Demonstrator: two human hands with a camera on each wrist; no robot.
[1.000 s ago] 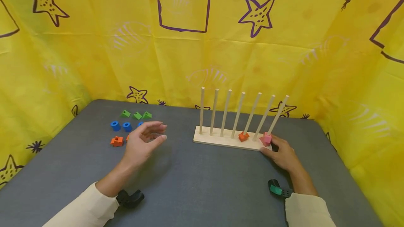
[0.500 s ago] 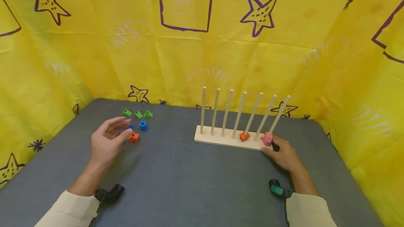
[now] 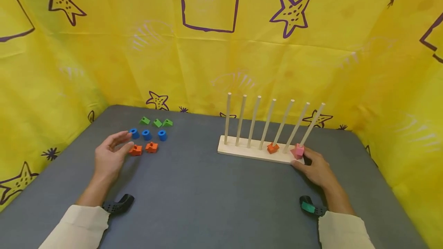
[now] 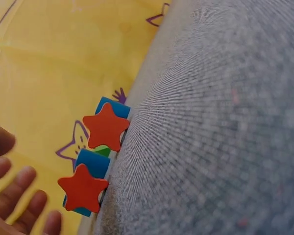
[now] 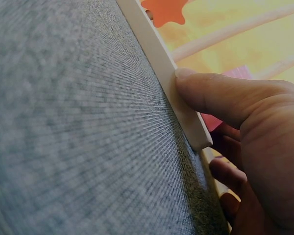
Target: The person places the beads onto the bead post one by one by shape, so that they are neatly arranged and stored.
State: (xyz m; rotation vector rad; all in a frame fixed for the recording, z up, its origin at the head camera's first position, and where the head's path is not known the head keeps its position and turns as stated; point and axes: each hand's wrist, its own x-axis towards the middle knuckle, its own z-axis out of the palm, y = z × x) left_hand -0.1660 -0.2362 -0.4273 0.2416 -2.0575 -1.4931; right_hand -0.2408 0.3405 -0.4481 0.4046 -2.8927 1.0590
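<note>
In the head view, the left hand (image 3: 110, 156) is hovering at the left end of a row of two orange stars (image 3: 151, 147), its thumb and fingers parting around a gap. Three blue cylinders (image 3: 147, 135) are sitting just behind the stars, and three green triangles (image 3: 157, 123) are lying farther back on the gray table (image 3: 207, 203). The right hand (image 3: 316, 168) is gripping the right end of a wooden base (image 3: 242, 151), which is carrying seven upright pegs. A third orange star (image 3: 272, 148) is resting around the foot of the fifth peg from the left, and a pink piece (image 3: 299, 151) is encircling the rightmost one (just beside the fingers).

In the left wrist view, the fingers are spreading apart, pinching nothing, and two stars are standing on edge near them, well clear of the skin.

In the right wrist view, the thumb is pressing the base's front edge near its end; the other fingers are curling behind it, partly hidden, and the pink piece is peeking out behind the thumb.
</note>
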